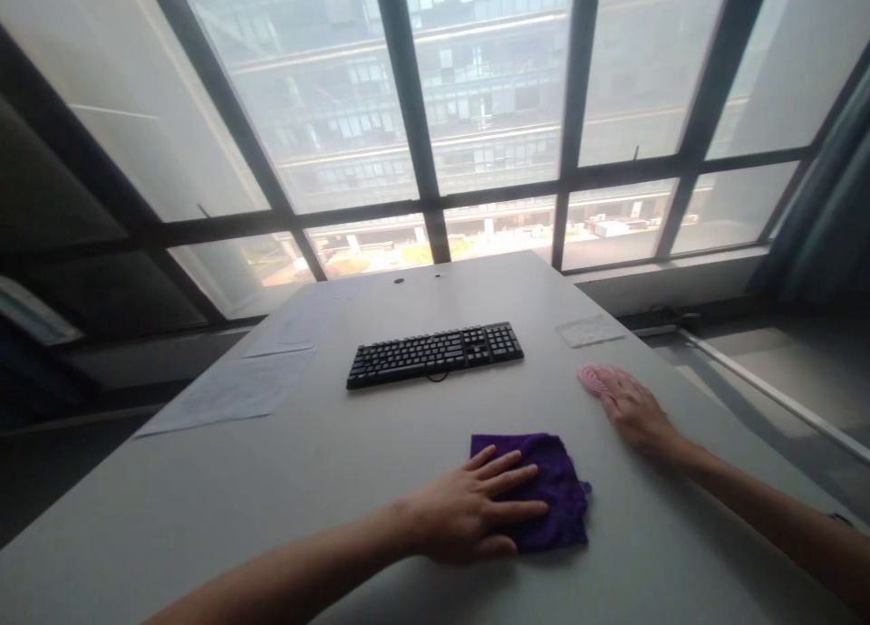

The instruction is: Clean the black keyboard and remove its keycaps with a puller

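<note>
Purple cloth (544, 489) lies flat on the grey table (340, 480) just in front of us, and our left hand (468, 512) rests on its near-left part with fingers spread and pressing down, palm flat rather than pinching any fold. Our right hand (632, 408) lies flat on the table off to the right, fingers together, their tips touching a small pink brush-like thing (593, 378); whether they grip it we cannot tell. We judge the step in hand to be a wiping or smoothing of the tabletop under the cloth, and a further stroke would call for steady downward pressure so the cloth slides without bunching. Beyond the cloth sits a black keyboard (435, 353), well apart from it; paper sheets (231, 391) lie at the left and a clear plastic piece (588, 331) to the right. Nothing lies between cloth and keyboard.
</note>
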`<state>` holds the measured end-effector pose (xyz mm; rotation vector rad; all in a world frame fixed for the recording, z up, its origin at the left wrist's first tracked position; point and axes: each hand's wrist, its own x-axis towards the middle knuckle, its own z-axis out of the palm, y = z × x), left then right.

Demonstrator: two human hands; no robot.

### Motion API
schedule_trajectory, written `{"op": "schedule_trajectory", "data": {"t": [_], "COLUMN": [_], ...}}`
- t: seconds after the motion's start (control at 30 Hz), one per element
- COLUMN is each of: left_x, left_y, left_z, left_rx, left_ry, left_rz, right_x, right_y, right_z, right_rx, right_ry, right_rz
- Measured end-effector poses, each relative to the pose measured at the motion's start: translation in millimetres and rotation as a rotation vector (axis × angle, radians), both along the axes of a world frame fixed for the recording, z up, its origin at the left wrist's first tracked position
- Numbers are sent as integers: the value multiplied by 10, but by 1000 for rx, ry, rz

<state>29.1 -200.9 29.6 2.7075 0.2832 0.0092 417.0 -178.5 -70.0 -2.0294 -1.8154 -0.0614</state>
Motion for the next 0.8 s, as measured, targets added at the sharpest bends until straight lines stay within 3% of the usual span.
{"op": "schedule_trajectory", "data": {"t": [0.13, 0.27, 0.37, 0.47, 0.53, 0.63, 0.8], "left_x": [-1021, -1869, -2367, -2738, -2933, -3196, -3564], "left_y": [-177, -382, -561, -748, -862, -1001, -1133], "left_z": [206, 320, 213, -33, -187, -286, -168], "left_rx": [-64, -117, -50, 108, 202, 272, 202], "left_ry": [39, 58, -25, -127, -170, -128, 55], "left_rz": [211, 406, 685, 1021, 1174, 1216, 1018], "right_x": [-603, -1543, -2395, -3312, -3932, -4811, -5895], "right_y": [-280, -375, -293, -138, -15, 198, 537], "right_z": [-205, -189, -49, 120, 217, 343, 531], "right_rx": [14, -24, -67, -141, -145, -149, -191], "right_ry": [8, -6, -2, 14, 40, 72, 20], "right_rz": [173, 367, 493, 651, 750, 922, 1199]}}
